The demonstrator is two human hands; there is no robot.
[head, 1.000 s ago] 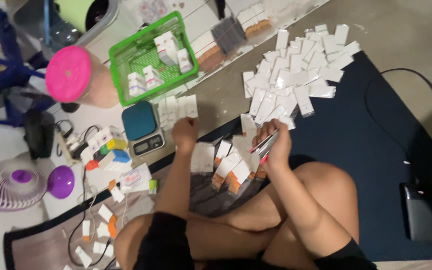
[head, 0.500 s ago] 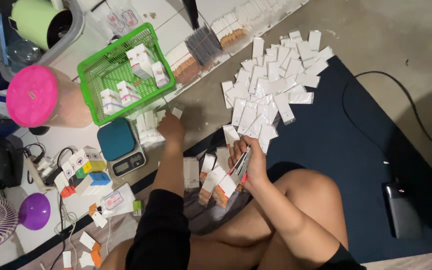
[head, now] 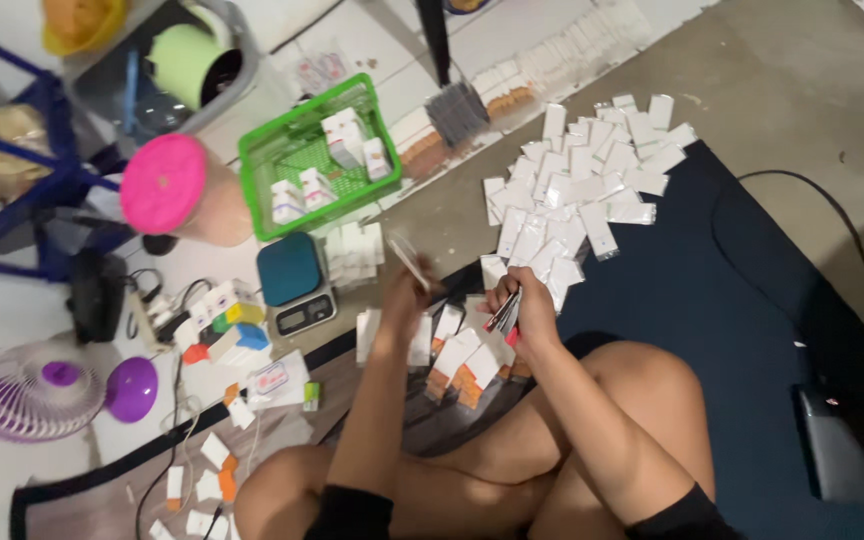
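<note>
- A thin flat packet [head: 407, 262] is pinched between the fingers of the left hand [head: 407, 295], beside the small scale [head: 292, 283].
- A small stack of cards [head: 505, 312] is clamped in the right hand [head: 527, 310].
- Many white packets [head: 577, 190] are already laid out beyond the scale; small boxes [head: 462, 360] remain near the knees, apparently unsorted.

The floor [head: 802, 60] carries a dark blue mat [head: 752, 330], white packets [head: 582, 190] and a green basket [head: 317, 155].

Scale [head: 295, 285] just below basket [head: 257, 165]

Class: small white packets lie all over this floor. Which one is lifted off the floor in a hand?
The flat white packet pinched in the left hand, raised above the scale; the rest lie flat.
</note>
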